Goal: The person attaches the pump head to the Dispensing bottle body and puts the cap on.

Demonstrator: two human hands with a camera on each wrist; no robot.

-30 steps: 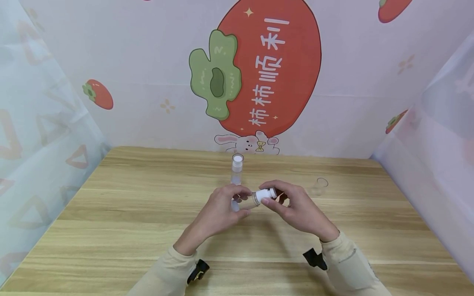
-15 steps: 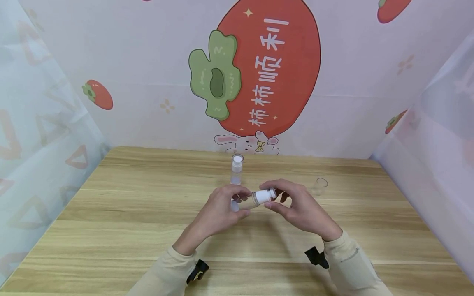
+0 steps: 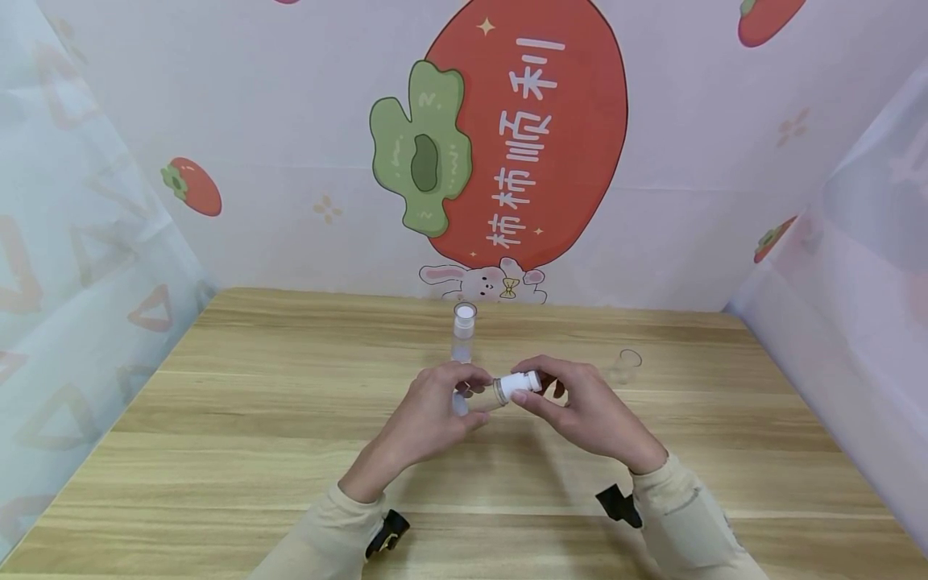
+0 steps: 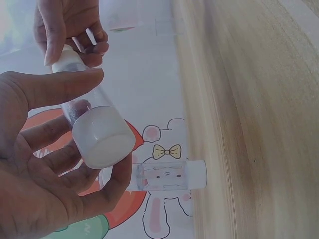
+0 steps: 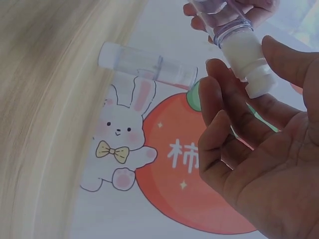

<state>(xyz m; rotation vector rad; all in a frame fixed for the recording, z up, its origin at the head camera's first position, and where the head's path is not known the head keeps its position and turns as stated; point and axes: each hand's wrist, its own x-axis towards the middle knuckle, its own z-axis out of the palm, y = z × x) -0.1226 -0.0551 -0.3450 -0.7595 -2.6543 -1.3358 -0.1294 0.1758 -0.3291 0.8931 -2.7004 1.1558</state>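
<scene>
My left hand grips the clear body of a small pump bottle, whose white base faces the left wrist camera. The bottle lies tilted above the table, its top toward my right hand. My right thumb and fingers pinch the white pump head around its collar. In the right wrist view the white pump top sits between my right thumb and fingertips. Behind my left hand a second clear pump bottle stands upright under a clear cap, its lower part partly hidden by that hand.
A clear, round-rimmed cap stands on the wooden table, right of my right hand. At the table's back edge hangs a printed cloth, with further cloth on both sides.
Half a second ago my right thumb dropped away from the white collar; now it lies on it again. My left hand and the bottle have stayed nearly in place.
</scene>
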